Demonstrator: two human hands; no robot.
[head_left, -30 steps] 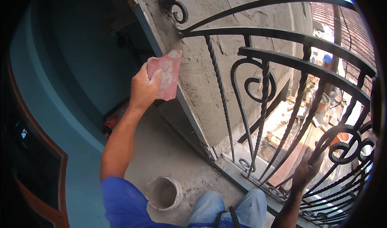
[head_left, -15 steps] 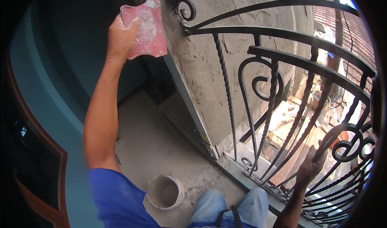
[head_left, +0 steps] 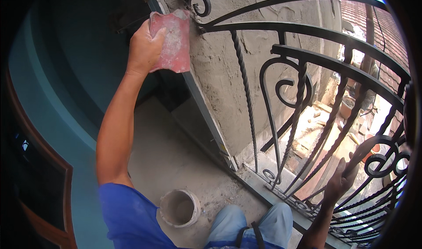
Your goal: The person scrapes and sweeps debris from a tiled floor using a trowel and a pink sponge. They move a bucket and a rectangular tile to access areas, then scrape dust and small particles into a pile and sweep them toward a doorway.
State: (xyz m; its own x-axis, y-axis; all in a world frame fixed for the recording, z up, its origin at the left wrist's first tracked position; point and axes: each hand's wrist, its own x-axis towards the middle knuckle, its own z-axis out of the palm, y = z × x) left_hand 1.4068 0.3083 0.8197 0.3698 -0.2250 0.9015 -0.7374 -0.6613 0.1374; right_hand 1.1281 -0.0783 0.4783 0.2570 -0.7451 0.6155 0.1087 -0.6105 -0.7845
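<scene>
Left hand (head_left: 145, 49) clamped on dusty red plate (head_left: 176, 44); plate extends to that hand's right, by the rough wall (head_left: 215, 90). Right hand (head_left: 339, 182) at black railing (head_left: 281, 26), can't tell if gripping. Bucket (head_left: 196, 208) well below left hand.

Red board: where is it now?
The red board is upper left of centre in the head view, in the left hand, by the rough wall.

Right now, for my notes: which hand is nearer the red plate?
Left: the left hand grips the red plate at its left side; the right hand is lower right, by the black railing.
</scene>
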